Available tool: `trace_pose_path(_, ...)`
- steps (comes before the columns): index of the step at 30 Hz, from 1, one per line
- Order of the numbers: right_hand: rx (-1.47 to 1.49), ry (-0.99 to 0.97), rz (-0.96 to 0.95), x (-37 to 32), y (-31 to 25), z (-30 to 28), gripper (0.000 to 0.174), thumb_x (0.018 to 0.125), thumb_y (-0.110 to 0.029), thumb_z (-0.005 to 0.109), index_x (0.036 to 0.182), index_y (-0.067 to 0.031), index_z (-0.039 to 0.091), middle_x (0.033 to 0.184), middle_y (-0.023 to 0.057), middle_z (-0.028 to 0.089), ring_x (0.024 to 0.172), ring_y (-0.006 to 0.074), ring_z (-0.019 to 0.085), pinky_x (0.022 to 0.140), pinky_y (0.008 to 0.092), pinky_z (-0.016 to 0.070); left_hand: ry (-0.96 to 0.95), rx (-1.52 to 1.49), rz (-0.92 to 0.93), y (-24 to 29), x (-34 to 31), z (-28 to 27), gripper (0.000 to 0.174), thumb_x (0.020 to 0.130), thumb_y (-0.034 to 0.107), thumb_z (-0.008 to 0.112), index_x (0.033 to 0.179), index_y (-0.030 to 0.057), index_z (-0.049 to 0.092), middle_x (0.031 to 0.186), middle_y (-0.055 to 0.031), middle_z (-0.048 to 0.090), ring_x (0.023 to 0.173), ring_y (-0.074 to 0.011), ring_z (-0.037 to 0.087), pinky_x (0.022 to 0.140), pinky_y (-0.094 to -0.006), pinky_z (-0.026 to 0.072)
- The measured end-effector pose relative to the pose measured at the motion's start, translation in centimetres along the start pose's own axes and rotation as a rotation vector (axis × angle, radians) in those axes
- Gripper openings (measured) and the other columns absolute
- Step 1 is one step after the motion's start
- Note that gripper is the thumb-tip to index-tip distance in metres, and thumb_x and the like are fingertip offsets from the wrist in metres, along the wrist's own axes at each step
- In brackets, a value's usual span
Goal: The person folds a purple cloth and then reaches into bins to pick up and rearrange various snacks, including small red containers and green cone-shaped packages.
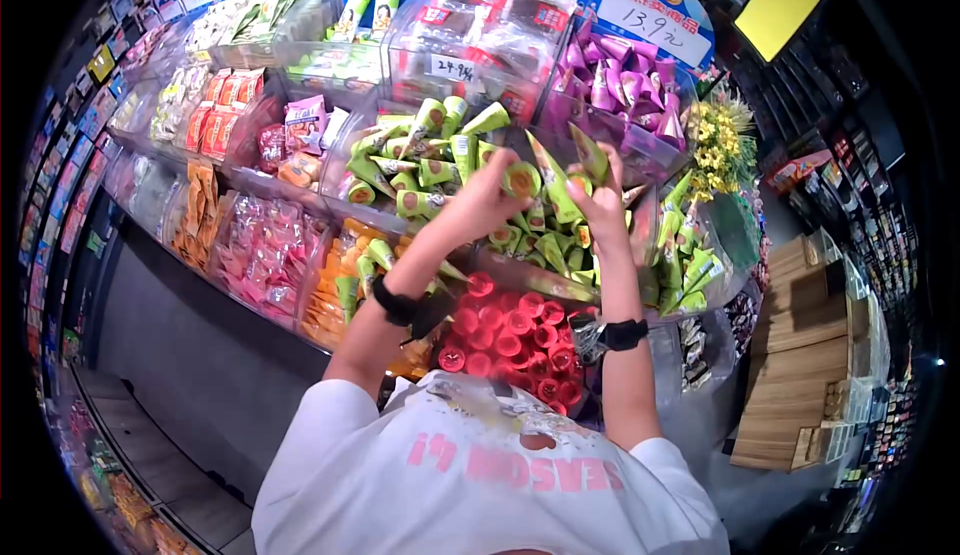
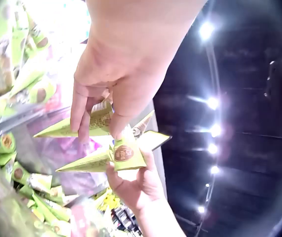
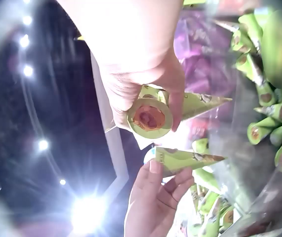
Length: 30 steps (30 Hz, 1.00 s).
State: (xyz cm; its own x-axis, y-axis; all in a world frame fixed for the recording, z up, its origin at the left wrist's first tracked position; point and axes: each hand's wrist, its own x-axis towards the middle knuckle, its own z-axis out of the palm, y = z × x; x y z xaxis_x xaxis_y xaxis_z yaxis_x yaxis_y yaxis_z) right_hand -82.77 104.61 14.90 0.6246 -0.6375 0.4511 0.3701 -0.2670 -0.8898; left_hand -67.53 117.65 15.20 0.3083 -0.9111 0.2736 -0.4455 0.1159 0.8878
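Over the clear bin [image 1: 364, 214], green cones [image 1: 521, 181] are held in curled fingers by the left hand [image 1: 482, 203] and the right hand [image 1: 604, 207], not yet set down, with many more left below.

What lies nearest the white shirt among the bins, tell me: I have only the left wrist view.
Observer: A bin of red packets with round ends, just ahead of the white shirt.
Operator: Read me the sign behind the purple packets.
Observer: The sign behind the purple packets reads 13.9 in its handwritten figures.
Operator: Describe the round end of the green cone in the right hand.
Observer: The right wrist view shows the right hand gripping a green cone, with an orange-brown picture on its round end.
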Motion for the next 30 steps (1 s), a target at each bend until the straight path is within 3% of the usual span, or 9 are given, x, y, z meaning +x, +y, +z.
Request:
trace_pose_path(2, 0.006, -0.036, -0.052, 2.5, -0.4, 3.7, 0.070, 0.071, -0.014, 0.070, 0.127, -0.0064, 0.030, 0.113, 0.0060, 0.042, 0.103, 0.0166, 0.043, 0.093, 0.0317, 0.0340, 0.249, 0.045, 0.190, 0.0, -0.3, -3.2, 0.050, 0.074, 0.001, 0.065, 0.115, 0.0057, 0.037, 0.098, -0.0159, 0.054, 0.081, -0.0224, 0.059, 0.065, -0.0316, 0.0477)
trace_pose_path(6, -0.360, 0.025, -0.242, 7.7, 3.3, 10.2, 0.072, 0.070, -0.024, 0.072, 0.127, -0.0048, 0.032, 0.120, 0.0124, 0.042, 0.112, 0.0221, 0.041, 0.095, 0.0339, 0.0332, 0.498, 0.334, 0.284, -3.8, 1.8, -9.2, 0.057, 0.072, 0.000, 0.062, 0.122, 0.0054, 0.034, 0.112, -0.0192, 0.050, 0.099, -0.0362, 0.053, 0.080, -0.0389, 0.0441)
trace_pose_path(10, -0.285, 0.012, -0.104, 11.0, 9.7, 13.6, 0.073, 0.071, -0.026, 0.070, 0.129, -0.0069, 0.030, 0.123, 0.0178, 0.043, 0.116, 0.0295, 0.041, 0.096, 0.0377, 0.0338, 0.425, 0.334, 0.219, -10.8, 4.6, -12.8, 0.077, 0.070, 0.002, 0.061, 0.136, 0.0059, 0.021, 0.134, -0.0201, 0.034, 0.117, -0.0392, 0.040, 0.096, -0.0426, 0.0357)
trace_pose_path(11, -0.430, 0.009, -0.254, 11.4, 13.1, 13.5, 0.075, 0.071, -0.026, 0.070, 0.132, -0.0096, 0.028, 0.125, 0.0203, 0.042, 0.117, 0.0332, 0.040, 0.096, 0.0409, 0.0341, 0.388, 0.554, 0.161, -13.3, 4.7, -12.7, 0.075, 0.073, 0.007, 0.060, 0.137, 0.0065, 0.020, 0.136, -0.0200, 0.031, 0.119, -0.0395, 0.037, 0.097, -0.0448, 0.0342)
trace_pose_path(14, -0.714, -0.091, -0.092, 11.1, 12.5, 14.2, 0.083, 0.072, -0.025, 0.066, 0.140, -0.0248, 0.018, 0.132, 0.0328, 0.029, 0.124, 0.0433, 0.029, 0.099, 0.0424, 0.0309, 0.339, 0.723, -0.140, -16.1, 4.5, -12.4, 0.070, 0.080, 0.019, 0.055, 0.138, 0.0072, 0.017, 0.141, -0.0188, 0.024, 0.123, -0.0389, 0.033, 0.101, -0.0497, 0.0282)
trace_pose_path(17, -0.735, -0.196, 0.029, 10.3, 9.9, 14.2, 0.072, 0.074, -0.024, 0.064, 0.136, -0.0269, 0.030, 0.136, 0.0353, 0.018, 0.126, 0.0468, 0.024, 0.101, 0.0434, 0.0294, 0.489, 0.471, -0.009, -17.6, 3.8, -12.0, 0.060, 0.084, 0.021, 0.049, 0.133, -0.0049, 0.024, 0.132, -0.0257, 0.035, 0.123, -0.0389, 0.034, 0.103, -0.0412, 0.0256)
trace_pose_path(20, -0.600, -0.158, -0.060, 9.3, 9.2, 12.4, 0.046, 0.074, -0.020, 0.062, 0.119, -0.0175, 0.054, 0.133, 0.0258, 0.033, 0.119, 0.0398, 0.038, 0.097, 0.0412, 0.0342, 0.565, 0.376, 0.025, -15.9, 3.0, -10.5, 0.054, 0.088, 0.022, 0.042, 0.130, -0.0083, 0.026, 0.129, -0.0288, 0.036, 0.122, -0.0396, 0.034, 0.102, -0.0408, 0.0260)
trace_pose_path(24, -0.673, -0.104, -0.122, 5.1, 7.3, 6.8, 0.032, 0.075, -0.016, 0.061, 0.106, -0.0096, 0.060, 0.122, 0.0184, 0.045, 0.111, 0.0356, 0.045, 0.094, 0.0392, 0.0370, 0.611, 0.623, 0.028, -12.3, 0.7, -9.3, 0.062, 0.082, 0.018, 0.053, 0.131, -0.0086, 0.025, 0.126, -0.0290, 0.037, 0.117, -0.0429, 0.035, 0.101, -0.0443, 0.0262)
trace_pose_path(30, -1.211, 0.033, 0.247, -2.3, 10.5, -8.4, 0.058, 0.068, -0.023, 0.067, 0.121, -0.0079, 0.046, 0.120, 0.0209, 0.042, 0.111, 0.0383, 0.039, 0.095, 0.0418, 0.0354, 0.372, 0.421, 0.249, -2.4, -2.2, -2.1, 0.061, 0.078, 0.004, 0.056, 0.134, 0.0049, 0.030, 0.130, -0.0217, 0.038, 0.118, -0.0378, 0.038, 0.098, -0.0401, 0.0328)
